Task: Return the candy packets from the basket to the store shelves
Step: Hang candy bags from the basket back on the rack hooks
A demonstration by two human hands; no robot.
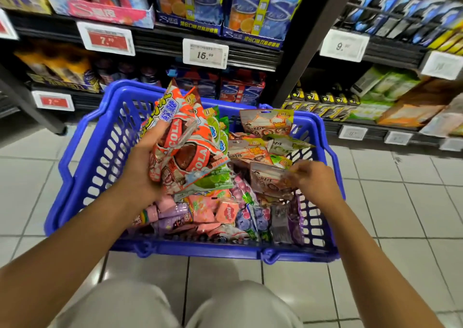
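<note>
Knees [140,307] are bending before the blue basket [75,177] of candy packets [208,212]; the left hand [140,172] is gripping cola packets [185,149], the right hand [313,179] pinching an orange packet [270,179].

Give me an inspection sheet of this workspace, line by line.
Surface: tiled floor, pale, bearing the basket.
Job's things: blue basket heaped with candy packets; shelves behind it, stocked.
Clutter: loose packets piled in mixed colours.
Grippers: left hand grips a bunch of cola packets; right hand pinches a pouch.
Cables: nothing seen.
Surroundings: price tags on shelf edges; person's knees at the bottom.
</note>
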